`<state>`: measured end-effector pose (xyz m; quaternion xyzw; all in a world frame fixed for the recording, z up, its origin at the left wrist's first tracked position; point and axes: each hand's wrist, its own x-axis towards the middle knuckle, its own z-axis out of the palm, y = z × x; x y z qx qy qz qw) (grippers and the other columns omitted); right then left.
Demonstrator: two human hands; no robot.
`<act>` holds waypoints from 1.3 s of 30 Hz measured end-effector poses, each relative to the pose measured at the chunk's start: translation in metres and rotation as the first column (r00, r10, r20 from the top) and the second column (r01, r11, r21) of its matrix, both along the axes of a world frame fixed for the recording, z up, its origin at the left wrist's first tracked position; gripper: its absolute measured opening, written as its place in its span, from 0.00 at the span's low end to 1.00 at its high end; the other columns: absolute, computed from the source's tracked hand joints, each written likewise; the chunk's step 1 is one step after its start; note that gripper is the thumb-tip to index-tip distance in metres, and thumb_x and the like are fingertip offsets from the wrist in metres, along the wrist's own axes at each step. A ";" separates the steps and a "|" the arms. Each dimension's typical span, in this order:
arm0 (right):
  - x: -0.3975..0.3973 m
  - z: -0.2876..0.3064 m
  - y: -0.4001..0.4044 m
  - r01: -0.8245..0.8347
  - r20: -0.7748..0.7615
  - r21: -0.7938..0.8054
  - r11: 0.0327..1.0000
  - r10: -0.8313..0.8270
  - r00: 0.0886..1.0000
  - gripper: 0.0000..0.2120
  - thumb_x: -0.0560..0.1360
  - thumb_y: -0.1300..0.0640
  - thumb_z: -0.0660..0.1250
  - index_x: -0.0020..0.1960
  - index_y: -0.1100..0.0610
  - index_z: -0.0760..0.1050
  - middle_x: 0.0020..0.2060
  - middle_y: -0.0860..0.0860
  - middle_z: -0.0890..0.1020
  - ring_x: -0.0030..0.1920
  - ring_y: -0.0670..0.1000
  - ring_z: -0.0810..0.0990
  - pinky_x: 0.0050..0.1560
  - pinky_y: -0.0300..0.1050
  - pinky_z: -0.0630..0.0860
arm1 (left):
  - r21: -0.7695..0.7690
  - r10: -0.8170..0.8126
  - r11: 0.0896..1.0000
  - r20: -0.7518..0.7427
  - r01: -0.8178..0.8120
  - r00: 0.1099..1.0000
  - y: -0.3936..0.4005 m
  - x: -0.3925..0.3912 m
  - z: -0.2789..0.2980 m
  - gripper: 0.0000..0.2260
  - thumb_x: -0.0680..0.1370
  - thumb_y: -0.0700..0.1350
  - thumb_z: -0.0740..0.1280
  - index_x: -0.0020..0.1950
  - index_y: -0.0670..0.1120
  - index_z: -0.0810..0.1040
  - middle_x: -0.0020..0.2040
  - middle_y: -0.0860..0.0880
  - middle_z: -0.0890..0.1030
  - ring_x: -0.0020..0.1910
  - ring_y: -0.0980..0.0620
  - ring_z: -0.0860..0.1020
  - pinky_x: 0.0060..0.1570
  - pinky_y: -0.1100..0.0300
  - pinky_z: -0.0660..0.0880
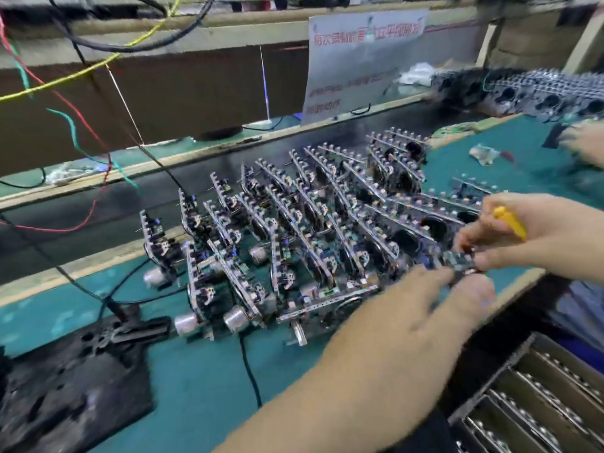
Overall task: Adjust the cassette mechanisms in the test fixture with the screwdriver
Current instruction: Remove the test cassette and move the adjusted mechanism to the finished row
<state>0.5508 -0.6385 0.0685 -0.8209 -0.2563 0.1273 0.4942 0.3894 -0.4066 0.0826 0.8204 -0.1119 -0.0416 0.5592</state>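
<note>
Several cassette mechanisms (294, 223) stand in leaning rows on the green bench mat. At the right end of the rows, one cassette mechanism (457, 259) with a green board is held between both hands. My left hand (434, 299) pinches its near edge with thumb and fingers. My right hand (523, 233) holds its far edge with the fingertips, and a yellow-handled screwdriver (510, 222) is tucked in the same hand. The screwdriver's tip is hidden. The black test fixture (75, 380) lies at the lower left, with cables plugged into it.
A black conveyor belt (98, 204) runs behind the rows. Another person's hand (585, 142) works at the far right near more stacked mechanisms (539, 89). Partitioned boxes (536, 397) sit at the lower right. Coloured wires (65, 116) hang at the left. A paper sign (359, 60) stands behind.
</note>
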 end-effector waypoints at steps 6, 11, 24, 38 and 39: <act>0.008 -0.015 0.015 0.060 0.142 -0.211 0.976 -0.030 0.989 0.23 0.70 0.53 0.81 0.37 0.49 0.64 0.51 0.47 0.87 0.56 0.53 0.85 0.51 0.47 0.79 | 0.298 -0.137 0.937 -0.174 0.185 0.975 -0.011 -0.004 -0.036 0.32 0.78 0.72 0.53 0.79 0.61 0.52 0.81 0.59 0.35 0.81 0.57 0.42 0.75 0.54 0.46; -0.021 -0.025 0.037 0.420 0.437 -0.173 0.891 -0.313 0.844 0.21 0.71 0.63 0.77 0.37 0.49 0.64 0.48 0.36 0.86 0.48 0.40 0.84 0.51 0.47 0.77 | 0.344 -0.105 0.925 -0.180 0.162 0.978 -0.012 -0.001 -0.052 0.34 0.79 0.70 0.53 0.81 0.57 0.50 0.81 0.58 0.35 0.80 0.56 0.40 0.76 0.51 0.45; -0.072 -0.044 0.083 0.708 0.494 0.029 0.706 -0.626 0.603 0.11 0.72 0.51 0.72 0.48 0.42 0.71 0.43 0.45 0.82 0.44 0.60 0.82 0.52 0.67 0.79 | 0.216 -0.045 0.974 -0.116 0.070 0.992 0.036 -0.039 -0.048 0.33 0.79 0.67 0.59 0.81 0.61 0.52 0.80 0.66 0.48 0.78 0.66 0.48 0.69 0.66 0.45; -0.208 0.013 0.308 -0.072 0.442 0.135 0.988 0.005 0.897 0.10 0.74 0.56 0.69 0.46 0.49 0.67 0.40 0.46 0.75 0.36 0.46 0.73 0.36 0.37 0.68 | -0.407 0.580 0.762 0.082 -0.504 0.810 0.177 -0.121 -0.023 0.15 0.77 0.57 0.64 0.59 0.53 0.80 0.56 0.56 0.84 0.59 0.58 0.80 0.62 0.60 0.73; -0.214 0.013 0.324 -0.124 0.392 0.140 0.982 0.060 0.918 0.11 0.73 0.59 0.68 0.45 0.49 0.66 0.42 0.46 0.74 0.36 0.46 0.73 0.36 0.37 0.68 | -0.401 0.619 0.735 0.068 -0.547 0.782 0.190 -0.129 -0.024 0.14 0.77 0.56 0.63 0.59 0.54 0.80 0.56 0.55 0.84 0.60 0.56 0.80 0.63 0.55 0.74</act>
